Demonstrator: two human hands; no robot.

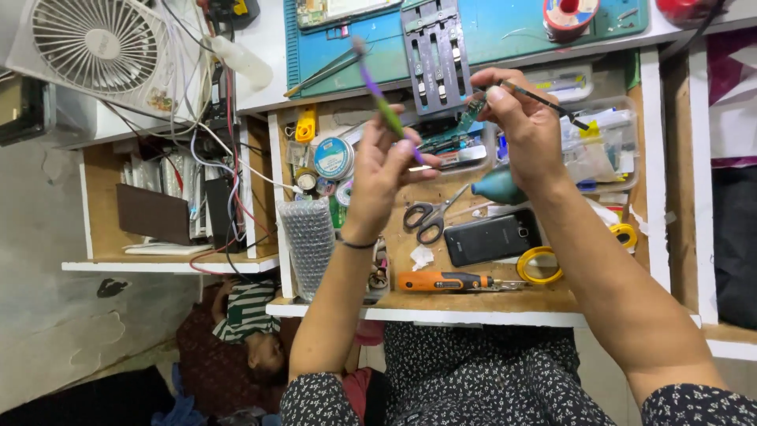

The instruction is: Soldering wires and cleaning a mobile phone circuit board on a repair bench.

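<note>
Above the open wooden drawer point(473, 304), both hands are raised. The left hand point(386, 170) is closed around a purple and green brush point(384, 106), its bristle end pointing up and away toward the blue mat point(505, 28). The right hand point(524, 118) pinches a small green circuit board point(473, 110) between thumb and fingers, and also grips black tweezers point(544, 101) that stick out to the right. Brush and board are near each other but apart, so the brushing looks not yet under way or paused; I cannot tell how clean the board is. Below, in the drawer, lie scissors point(426, 214), a black phone point(493, 237), an orange screwdriver point(441, 281) and a yellow tape roll point(540, 264).
</note>
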